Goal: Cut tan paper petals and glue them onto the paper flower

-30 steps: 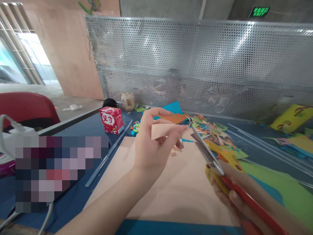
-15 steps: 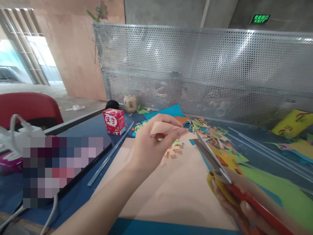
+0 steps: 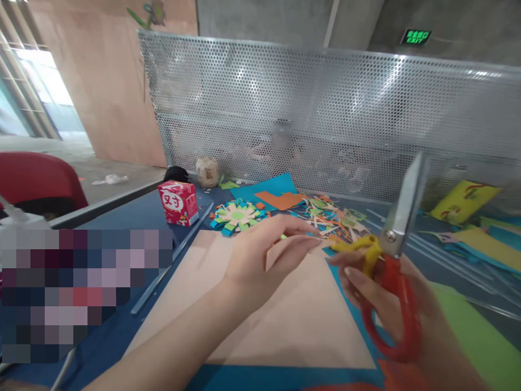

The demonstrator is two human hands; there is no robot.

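Note:
My left hand hovers over a large peach paper sheet, thumb and fingers pinched. They hold a small piece of peach paper, mostly hidden by the fingers. My right hand grips scissors with one red and one yellow handle. The blades point up and look closed, away from the paper. My right fingertips are close to the left ones. Behind my left hand lies a layered paper flower in blue, green and peach.
Paper scraps are heaped behind the sheet, beside orange paper. A red drink carton and jar stand back left. Clear strips and green paper lie right. A perforated metal screen closes off the back.
The scissors have swung from pointing at the held paper to blades up, and my right hand has moved closer to the left. The view has shifted slightly, uncovering the layered flower.

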